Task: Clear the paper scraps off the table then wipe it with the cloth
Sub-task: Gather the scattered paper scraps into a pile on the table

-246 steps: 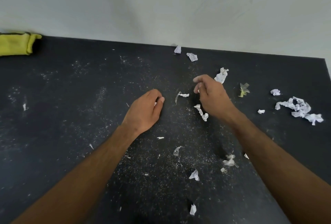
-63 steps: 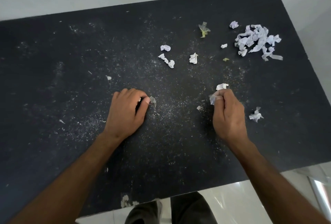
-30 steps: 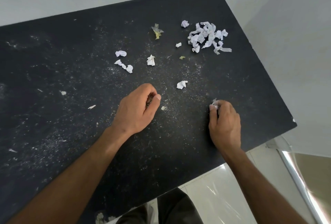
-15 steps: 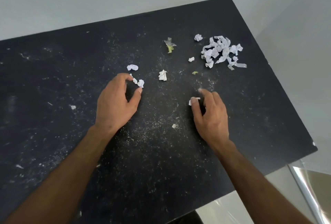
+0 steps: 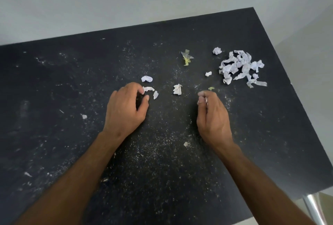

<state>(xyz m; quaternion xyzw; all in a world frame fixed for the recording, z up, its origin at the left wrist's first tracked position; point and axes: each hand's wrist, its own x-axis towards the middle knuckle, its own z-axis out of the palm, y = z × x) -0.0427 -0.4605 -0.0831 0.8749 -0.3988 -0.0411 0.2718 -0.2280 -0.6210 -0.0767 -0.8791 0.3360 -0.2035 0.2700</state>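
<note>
Since before, right hand (image 5: 212,115) has clamped a scrap (image 5: 206,100); left hand (image 5: 126,109) curls empty.

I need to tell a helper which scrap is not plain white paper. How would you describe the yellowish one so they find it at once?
Start at the big pile of paper strips near the table's far right corner. Left of it lies the yellowish scrap, alone: clear and film-like with a yellow end.

Scrap pile (image 5: 240,66) far right; elsewhere open.
</note>
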